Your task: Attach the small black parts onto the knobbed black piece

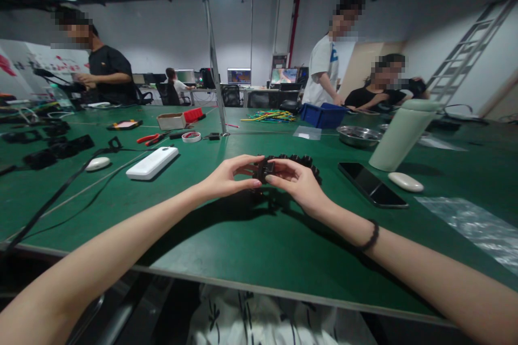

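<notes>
Between the fingertips of both hands is a small black blocky part (265, 168), held just above the green table. My left hand (230, 175) grips its left side, thumb below and fingers above. From the right, my right hand (297, 180) pinches the same part with thumb and fingers. Behind my right hand lies a curved row of black knobby pieces (305, 160), partly covered by the fingers; whether it joins the held part I cannot tell. Its exact kind is too dark to make out.
Right of my hands are a black phone (371, 184), a white oval case (406, 181), a pale green bottle (404, 135) and plastic film (473, 226). To the left lie a white power bank (152, 163) and red-handled pliers (150, 139). A blue bin (322, 115) stands farther back.
</notes>
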`<control>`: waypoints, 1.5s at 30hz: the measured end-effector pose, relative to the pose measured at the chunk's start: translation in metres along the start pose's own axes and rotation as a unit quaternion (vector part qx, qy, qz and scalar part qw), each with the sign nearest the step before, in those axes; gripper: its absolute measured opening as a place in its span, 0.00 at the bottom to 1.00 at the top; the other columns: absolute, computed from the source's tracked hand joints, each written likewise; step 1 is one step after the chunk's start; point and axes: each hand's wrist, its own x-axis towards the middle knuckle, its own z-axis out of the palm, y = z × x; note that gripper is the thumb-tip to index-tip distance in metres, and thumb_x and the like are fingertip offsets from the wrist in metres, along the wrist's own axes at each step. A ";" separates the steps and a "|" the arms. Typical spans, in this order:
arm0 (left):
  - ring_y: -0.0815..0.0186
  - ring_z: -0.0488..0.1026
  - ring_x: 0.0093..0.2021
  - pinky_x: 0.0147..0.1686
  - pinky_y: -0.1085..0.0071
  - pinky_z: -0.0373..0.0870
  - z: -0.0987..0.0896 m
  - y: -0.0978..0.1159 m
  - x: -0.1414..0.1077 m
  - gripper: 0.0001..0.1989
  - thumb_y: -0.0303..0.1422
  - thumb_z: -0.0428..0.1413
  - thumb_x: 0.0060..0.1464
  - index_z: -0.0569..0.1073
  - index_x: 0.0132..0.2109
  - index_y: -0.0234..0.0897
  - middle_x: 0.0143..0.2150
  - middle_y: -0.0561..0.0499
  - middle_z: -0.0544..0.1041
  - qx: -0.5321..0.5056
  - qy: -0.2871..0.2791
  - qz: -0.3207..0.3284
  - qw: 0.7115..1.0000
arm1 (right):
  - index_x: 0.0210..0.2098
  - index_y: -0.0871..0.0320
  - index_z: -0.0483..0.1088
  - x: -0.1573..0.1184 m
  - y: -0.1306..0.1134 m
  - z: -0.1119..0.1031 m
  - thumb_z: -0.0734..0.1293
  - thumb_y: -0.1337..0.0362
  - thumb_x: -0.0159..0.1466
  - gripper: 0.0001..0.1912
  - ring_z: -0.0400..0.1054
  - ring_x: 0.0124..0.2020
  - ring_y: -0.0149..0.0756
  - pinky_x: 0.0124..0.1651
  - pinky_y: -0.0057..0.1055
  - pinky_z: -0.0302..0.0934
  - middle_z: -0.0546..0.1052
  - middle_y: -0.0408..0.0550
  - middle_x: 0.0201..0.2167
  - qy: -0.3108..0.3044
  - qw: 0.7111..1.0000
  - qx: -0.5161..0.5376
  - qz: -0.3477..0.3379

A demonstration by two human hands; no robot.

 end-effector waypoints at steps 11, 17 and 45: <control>0.58 0.71 0.54 0.50 0.63 0.74 -0.002 0.000 0.001 0.32 0.37 0.63 0.50 0.65 0.62 0.45 0.62 0.41 0.63 0.044 -0.018 0.036 0.998 | 0.39 0.58 0.75 0.001 0.001 0.000 0.76 0.53 0.47 0.24 0.73 0.39 0.41 0.43 0.38 0.68 0.80 0.51 0.37 0.023 0.999 0.020 0.036; 0.63 0.74 0.48 0.42 0.69 0.77 -0.002 -0.001 0.001 0.26 0.32 0.59 0.55 0.67 0.60 0.41 0.59 0.41 0.67 0.135 -0.002 0.072 0.988 | 0.39 0.59 0.75 0.000 0.000 0.003 0.76 0.51 0.46 0.25 0.72 0.36 0.39 0.38 0.35 0.66 0.79 0.50 0.35 0.022 0.999 0.014 0.047; 0.65 0.77 0.41 0.42 0.69 0.77 0.005 -0.002 0.000 0.22 0.28 0.59 0.54 0.69 0.56 0.35 0.48 0.42 0.75 0.254 0.052 0.168 0.951 | 0.35 0.59 0.75 -0.004 -0.006 0.008 0.78 0.58 0.43 0.22 0.70 0.33 0.32 0.40 0.32 0.64 0.78 0.45 0.31 0.026 0.992 0.085 0.092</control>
